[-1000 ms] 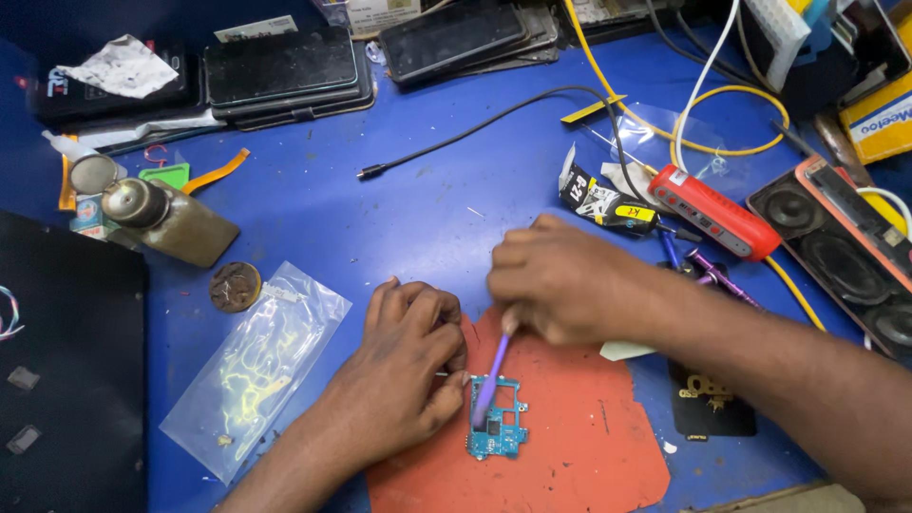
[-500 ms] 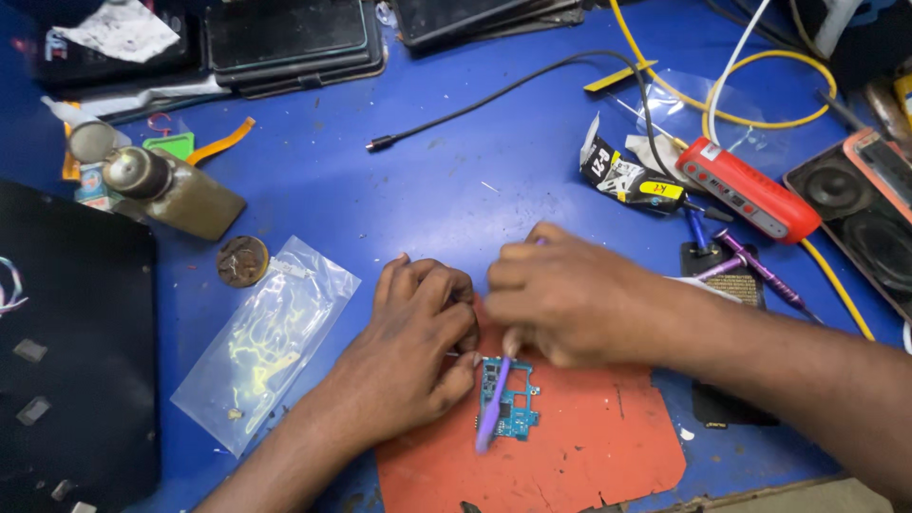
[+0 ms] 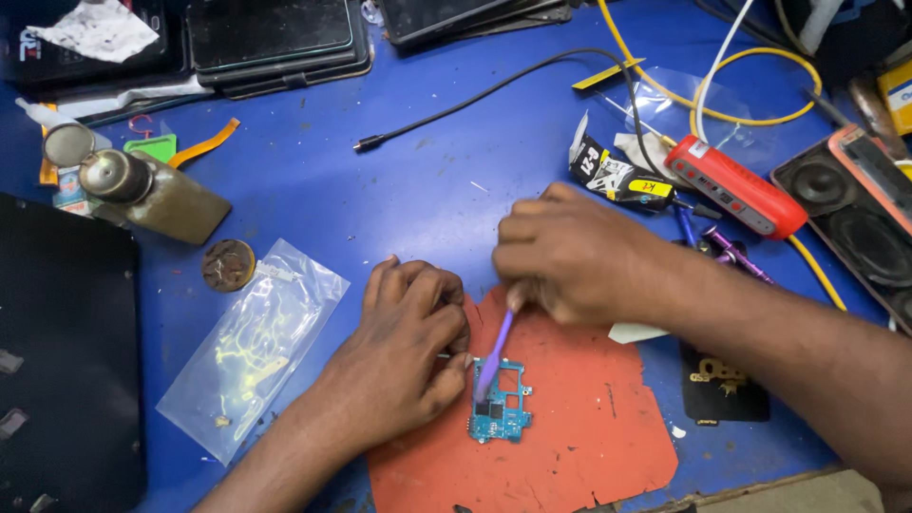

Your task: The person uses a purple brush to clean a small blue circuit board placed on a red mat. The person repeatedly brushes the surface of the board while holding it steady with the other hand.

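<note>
Two hands — left hand (image 3: 404,356), right hand (image 3: 570,255) — one circuit board (image 3: 501,403)

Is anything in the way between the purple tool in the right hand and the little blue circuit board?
Nothing visible. The right hand holds the purple tool, whose tip already rests on the blue circuit board. The left hand sits at the board's left edge, beside the tool rather than across its path.
</note>
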